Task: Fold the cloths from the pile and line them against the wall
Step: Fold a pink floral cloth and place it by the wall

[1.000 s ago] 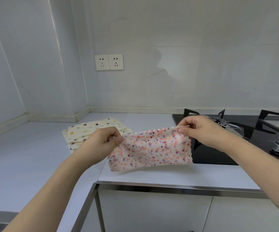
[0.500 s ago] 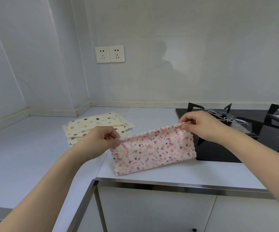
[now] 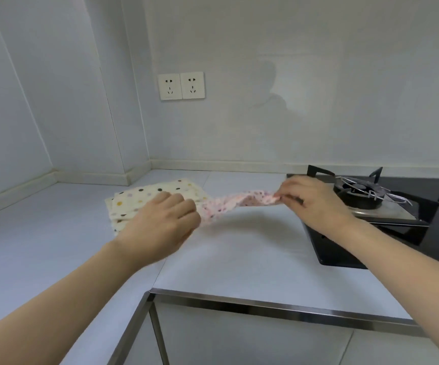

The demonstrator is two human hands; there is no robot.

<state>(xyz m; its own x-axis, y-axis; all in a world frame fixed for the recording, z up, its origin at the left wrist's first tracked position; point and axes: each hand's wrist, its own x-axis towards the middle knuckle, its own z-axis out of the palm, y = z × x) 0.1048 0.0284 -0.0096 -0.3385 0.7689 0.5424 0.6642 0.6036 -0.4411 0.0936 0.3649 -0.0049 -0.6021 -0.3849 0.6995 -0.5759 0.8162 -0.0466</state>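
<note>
A pink speckled cloth point(image 3: 235, 202) stretches between both hands just above the white counter point(image 3: 239, 259), seen nearly edge-on and sagging in the middle. My left hand point(image 3: 165, 222) grips its left end, fingers closed. My right hand point(image 3: 310, 201) pinches its right end next to the stove. Behind my left hand lies the pile of cream cloths with coloured dots point(image 3: 147, 196), partly hidden by that hand.
A black gas hob point(image 3: 387, 214) with a burner and pan supports fills the right side of the counter. Two wall sockets point(image 3: 181, 86) sit on the back wall. The counter's steel front edge point(image 3: 265, 304) runs below, with an inner corner at the left.
Both hands have moved forward toward the wall and lowered the pink cloth, which hung facing me before and now lies nearly flat. The view has tilted up.
</note>
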